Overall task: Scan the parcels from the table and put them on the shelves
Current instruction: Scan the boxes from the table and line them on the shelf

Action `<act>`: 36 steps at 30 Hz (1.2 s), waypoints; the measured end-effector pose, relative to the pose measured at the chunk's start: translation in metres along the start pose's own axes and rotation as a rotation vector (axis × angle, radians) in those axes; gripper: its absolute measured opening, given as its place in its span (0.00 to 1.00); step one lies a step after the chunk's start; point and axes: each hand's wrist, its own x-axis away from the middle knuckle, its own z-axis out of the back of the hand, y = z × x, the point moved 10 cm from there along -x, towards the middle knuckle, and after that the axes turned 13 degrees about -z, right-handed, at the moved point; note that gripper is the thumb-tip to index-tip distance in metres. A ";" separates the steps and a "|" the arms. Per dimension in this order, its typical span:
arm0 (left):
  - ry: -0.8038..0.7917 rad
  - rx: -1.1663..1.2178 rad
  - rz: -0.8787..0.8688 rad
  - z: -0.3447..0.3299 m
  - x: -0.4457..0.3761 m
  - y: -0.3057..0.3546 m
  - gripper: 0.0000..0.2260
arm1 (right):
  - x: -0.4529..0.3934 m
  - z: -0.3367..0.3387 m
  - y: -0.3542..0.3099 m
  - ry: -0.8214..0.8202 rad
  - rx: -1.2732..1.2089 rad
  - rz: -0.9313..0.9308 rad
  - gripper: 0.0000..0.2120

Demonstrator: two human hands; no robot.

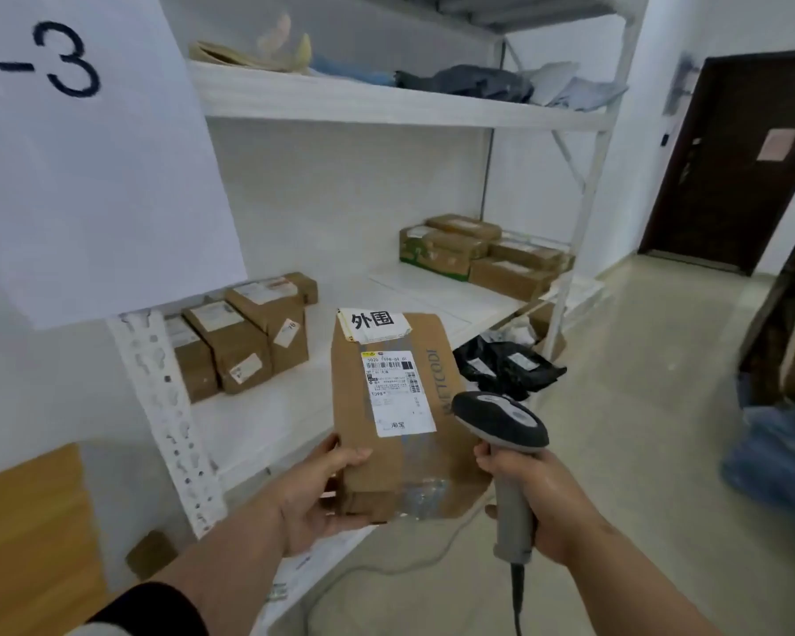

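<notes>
Head view: the left hand [315,493] grips the lower left edge of a brown cardboard parcel [393,420], thumb across its front, holding it upright in the air before the shelves, its white shipping label [398,392] facing the camera. The right hand [540,498] is clenched round the handle of a grey barcode scanner [501,417], whose head sits just beside the parcel's right edge. Behind, the middle shelf [437,291] carries cardboard boxes [244,332]; black bags [508,364] lie lower down.
</notes>
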 end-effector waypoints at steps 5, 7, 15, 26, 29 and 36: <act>0.076 0.041 0.058 -0.033 -0.092 0.005 0.17 | -0.086 0.026 -0.028 0.084 -0.024 0.010 0.10; 0.095 0.052 0.071 -0.046 -0.134 0.016 0.16 | -0.126 0.036 -0.048 0.121 -0.039 0.020 0.14; 0.105 0.076 0.114 -0.089 -0.269 0.063 0.18 | -0.246 0.061 -0.130 0.084 -0.048 0.042 0.24; 0.307 0.139 0.049 -0.116 -0.438 0.094 0.14 | -0.453 0.078 -0.206 0.029 0.011 -0.025 0.12; 0.372 0.175 0.019 -0.133 -0.497 0.100 0.12 | -0.521 0.092 -0.239 -0.008 0.017 -0.017 0.12; 0.514 -0.027 -0.090 -0.154 -0.620 0.120 0.19 | -0.650 0.097 -0.301 -0.111 -0.061 -0.086 0.21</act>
